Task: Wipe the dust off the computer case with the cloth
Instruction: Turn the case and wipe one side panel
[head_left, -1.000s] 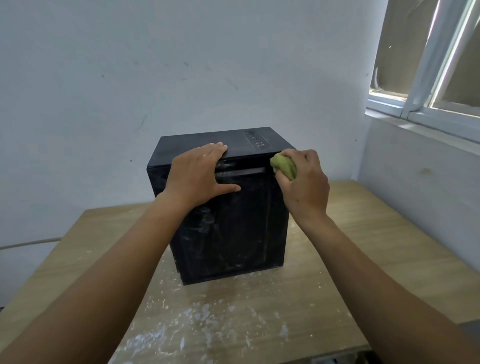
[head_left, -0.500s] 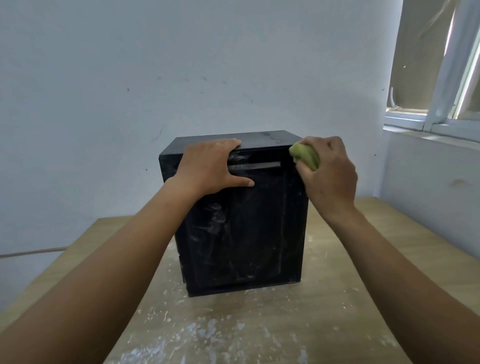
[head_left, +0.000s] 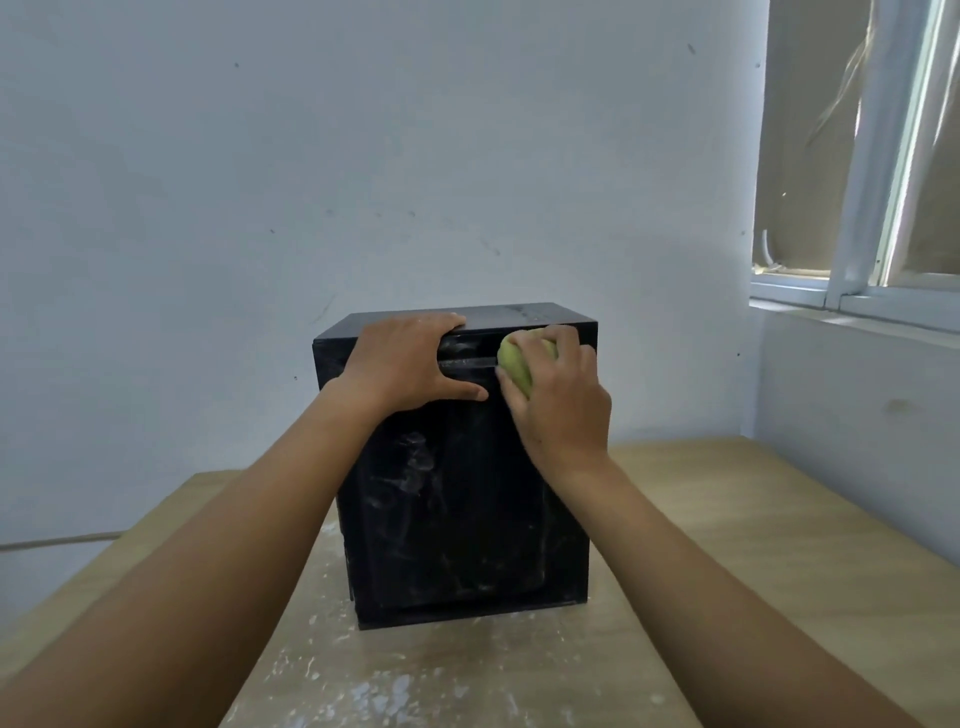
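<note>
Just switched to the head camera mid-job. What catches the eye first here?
A black computer case stands upright on the wooden table, its front panel streaked with pale dust. The right hand presses a balled green cloth against the upper front, while the left hand rests on the top front edge. White specks litter the table before the case.

I see the case (head_left: 462, 509) standing on the table (head_left: 727, 519), in front of the wall (head_left: 363, 156). My left hand (head_left: 405, 364) rests on its top front edge, towards the left. Just to the right, my right hand (head_left: 563, 410) holds the cloth (head_left: 517, 364) against the upper front face. A window (head_left: 857, 156) is at the far right, and a cable (head_left: 57, 540) runs off left behind the table.
</note>
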